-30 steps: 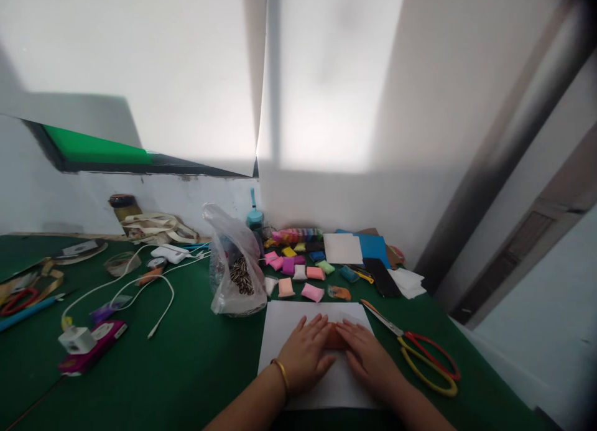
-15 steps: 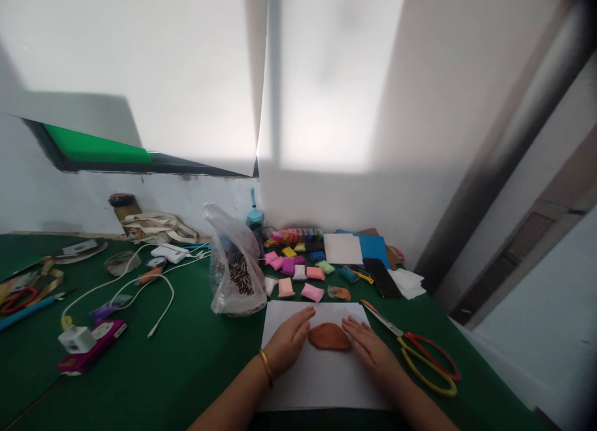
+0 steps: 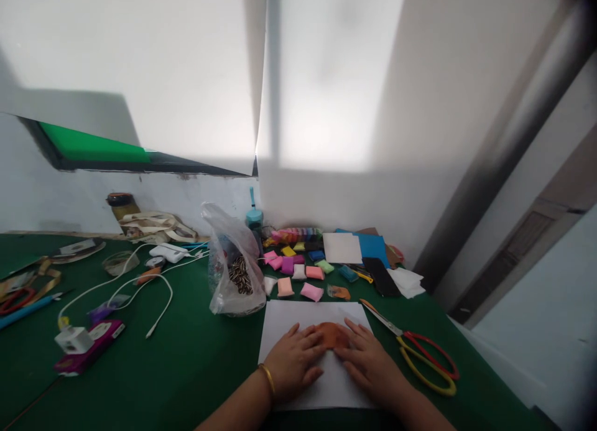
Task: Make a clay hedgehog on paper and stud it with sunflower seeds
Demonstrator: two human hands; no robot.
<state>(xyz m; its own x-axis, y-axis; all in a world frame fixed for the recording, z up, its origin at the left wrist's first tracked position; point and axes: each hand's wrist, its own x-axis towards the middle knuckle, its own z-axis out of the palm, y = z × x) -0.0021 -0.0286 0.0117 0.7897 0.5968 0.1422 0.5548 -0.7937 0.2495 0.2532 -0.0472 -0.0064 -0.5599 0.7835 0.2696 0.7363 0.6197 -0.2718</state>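
Observation:
A flat brown piece of modelling clay (image 3: 333,335), rounded along its far edge, lies on a white sheet of paper (image 3: 326,387). My left hand (image 3: 295,361), with a gold bangle at the wrist, rests palm down, its spread fingertips over the clay's left edge. From the other side, my right hand (image 3: 366,359) lies flat with its fingers over the clay's right edge. Neither hand grips anything. The fingers cover both ends of the clay.
Scissors (image 3: 420,350) with red and yellow handles lie right of the paper. Beyond it are several coloured clay packets (image 3: 311,291), a black phone (image 3: 380,277) and a plastic bag of striped seeds (image 3: 240,275). White cables (image 3: 168,288) and a purple power strip (image 3: 91,347) lie left.
Both hands have turned from standing on edge beside the clay to palms down, moving inward onto its sides. The left fingers have spread.

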